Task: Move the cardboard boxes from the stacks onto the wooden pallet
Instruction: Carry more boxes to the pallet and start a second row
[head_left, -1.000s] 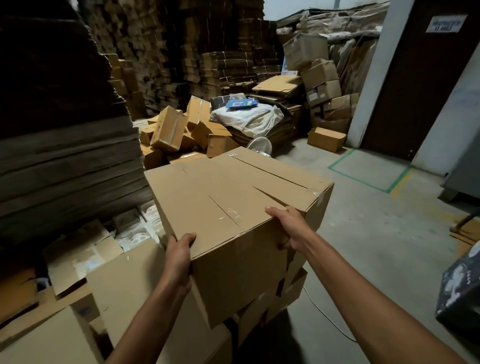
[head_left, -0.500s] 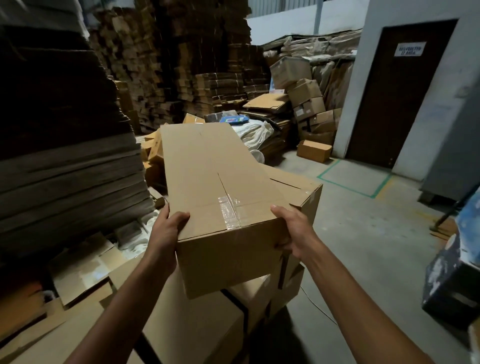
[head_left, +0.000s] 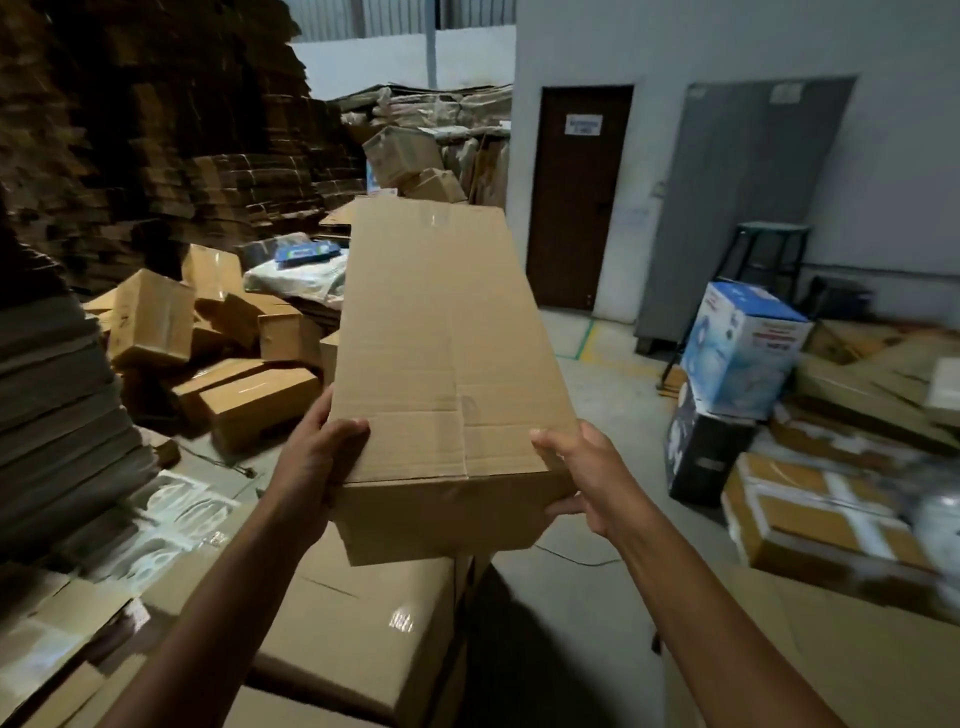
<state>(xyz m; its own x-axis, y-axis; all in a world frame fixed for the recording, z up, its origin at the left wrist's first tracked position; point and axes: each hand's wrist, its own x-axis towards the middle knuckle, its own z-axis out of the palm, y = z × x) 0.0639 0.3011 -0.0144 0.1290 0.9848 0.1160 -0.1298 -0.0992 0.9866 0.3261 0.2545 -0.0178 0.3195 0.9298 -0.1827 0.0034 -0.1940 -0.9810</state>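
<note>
A long plain cardboard box (head_left: 441, 343) is held up in front of me, its near end toward my chest and its far end pointing away. My left hand (head_left: 317, 457) grips the near left corner, thumb on top. My right hand (head_left: 582, 473) clasps the near right corner, fingers under the box. Directly below it sits the stack of closed cardboard boxes (head_left: 363, 623), the top one sealed with shiny tape. No wooden pallet is in view.
Tall piles of flattened cardboard (head_left: 62, 395) rise on the left. Loose boxes (head_left: 249, 364) lie scattered behind. To the right stand a blue-and-white printed box (head_left: 743, 348) on a dark box, taped cartons (head_left: 821, 514), a stool (head_left: 769, 249) and a brown door (head_left: 576, 197). Bare concrete floor (head_left: 587, 613) lies ahead right.
The box has come up off the stack and swung lengthwise away from me. My view has turned to the right, bringing the door, stool and printed box into sight.
</note>
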